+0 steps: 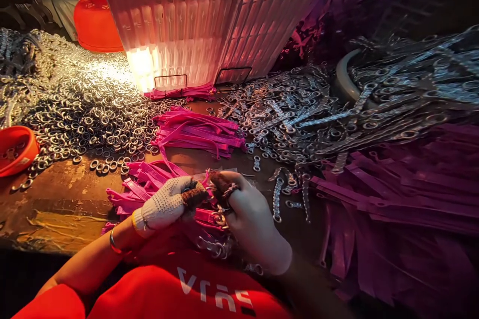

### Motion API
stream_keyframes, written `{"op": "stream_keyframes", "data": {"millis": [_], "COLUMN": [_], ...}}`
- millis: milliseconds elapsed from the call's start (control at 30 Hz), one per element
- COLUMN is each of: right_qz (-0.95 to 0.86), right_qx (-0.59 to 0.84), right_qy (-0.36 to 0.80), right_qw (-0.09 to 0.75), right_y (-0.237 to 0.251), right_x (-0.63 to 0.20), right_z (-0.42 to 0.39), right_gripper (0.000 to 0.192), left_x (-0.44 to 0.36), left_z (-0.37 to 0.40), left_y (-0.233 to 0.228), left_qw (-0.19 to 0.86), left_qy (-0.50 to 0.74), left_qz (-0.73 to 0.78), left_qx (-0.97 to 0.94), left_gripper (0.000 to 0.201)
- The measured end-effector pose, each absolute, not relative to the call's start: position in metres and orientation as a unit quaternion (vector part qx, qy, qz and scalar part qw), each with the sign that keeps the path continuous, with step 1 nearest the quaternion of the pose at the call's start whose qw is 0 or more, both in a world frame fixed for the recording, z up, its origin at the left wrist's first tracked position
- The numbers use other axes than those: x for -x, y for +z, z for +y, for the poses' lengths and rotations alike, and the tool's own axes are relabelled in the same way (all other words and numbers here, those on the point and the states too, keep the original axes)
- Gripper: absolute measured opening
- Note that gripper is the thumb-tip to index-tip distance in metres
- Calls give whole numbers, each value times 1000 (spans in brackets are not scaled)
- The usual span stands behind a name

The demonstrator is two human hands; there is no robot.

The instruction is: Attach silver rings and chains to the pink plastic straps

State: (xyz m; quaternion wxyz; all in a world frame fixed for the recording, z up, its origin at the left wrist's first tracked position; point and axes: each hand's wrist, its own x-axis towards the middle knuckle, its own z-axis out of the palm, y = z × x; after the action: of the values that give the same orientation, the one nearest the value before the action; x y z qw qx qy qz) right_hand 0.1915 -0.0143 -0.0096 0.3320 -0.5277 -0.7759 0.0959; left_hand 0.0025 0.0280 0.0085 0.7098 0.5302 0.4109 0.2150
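Both my hands wear white knit gloves with dark fingertips and meet at the near middle of the worn wooden table [63, 194]. My left hand [168, 204] pinches a pink strap [204, 215] that runs under it. My right hand [249, 219] grips a bunch of metal rings and clips [219, 219] pressed against the strap. More linked metal pieces [213, 246] hang below my hands. A heap of loose pink straps [138, 179] lies just left of and behind my left hand.
Several metal rings [93, 109] cover the left of the table. A second stack of pink straps [198, 132] lies mid-table. Metal clips [299, 119] pile up on the right, purple straps [404, 199] beside them. An orange bowl [15, 149] sits far left, a ribbed lit panel [194, 20] behind.
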Motion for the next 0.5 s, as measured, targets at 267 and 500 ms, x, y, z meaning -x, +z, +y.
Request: {"op": "stream_keyframes", "data": {"millis": [267, 500], "right_qz": [-813, -789], "right_qx": [541, 589], "right_qy": [46, 63], "right_qw": [211, 162], "right_y": [-8, -2], "right_x": [-187, -189], "right_z": [-7, -11], "right_gripper": [42, 13], "left_x": [-4, -21], "left_z": [33, 41], "left_y": [9, 6], "left_qw": [689, 794], "left_qy": [200, 162], "left_qz": [388, 403], "left_qx": [-579, -427], "left_gripper": [39, 40]}}
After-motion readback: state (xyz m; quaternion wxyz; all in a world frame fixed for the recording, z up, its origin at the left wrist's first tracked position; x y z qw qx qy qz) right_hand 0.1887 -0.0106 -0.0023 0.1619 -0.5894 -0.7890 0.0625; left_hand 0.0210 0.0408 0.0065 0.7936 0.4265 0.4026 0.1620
